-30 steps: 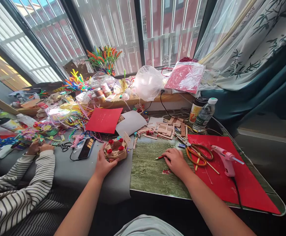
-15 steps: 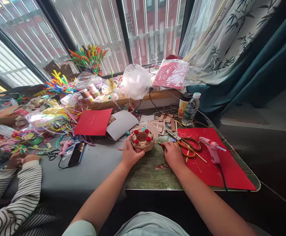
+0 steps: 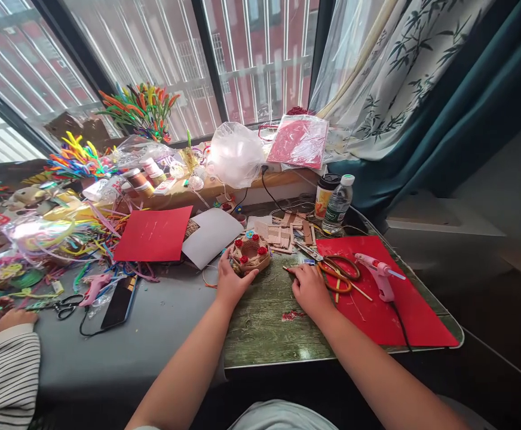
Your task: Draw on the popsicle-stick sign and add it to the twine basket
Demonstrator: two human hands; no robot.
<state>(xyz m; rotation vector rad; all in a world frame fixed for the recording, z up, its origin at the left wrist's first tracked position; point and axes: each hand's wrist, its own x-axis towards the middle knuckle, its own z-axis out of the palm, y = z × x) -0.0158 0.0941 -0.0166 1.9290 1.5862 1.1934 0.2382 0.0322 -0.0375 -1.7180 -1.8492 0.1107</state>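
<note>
A small woven-looking brown basket (image 3: 260, 260) with red roses and blue bits on its rim stands on the green wood-grain board. My left hand (image 3: 233, 282) grips its left and front side, thumb along the front. To the right, my right hand (image 3: 309, 289) rests on the board, its fingers closed at a small thin stick-like piece (image 3: 287, 269), too small to name. Orange-handled scissors (image 3: 339, 269) lie just beyond that hand, on the edge of a red sheet (image 3: 377, 310). A pink glue gun (image 3: 380, 276) lies on the same sheet.
Thin wooden pieces (image 3: 282, 234), a water bottle (image 3: 338, 206) and a cup (image 3: 325, 194) stand or lie at the back. A red card (image 3: 153, 234), a white sheet (image 3: 215, 234) and a phone (image 3: 119, 301) are on the left. Another person's hands (image 3: 7, 319) are at the far left.
The view has shifted, and most things sit further left in it. My left hand still holds the basket; my right hand's fingers have shifted slightly at the small piece.
</note>
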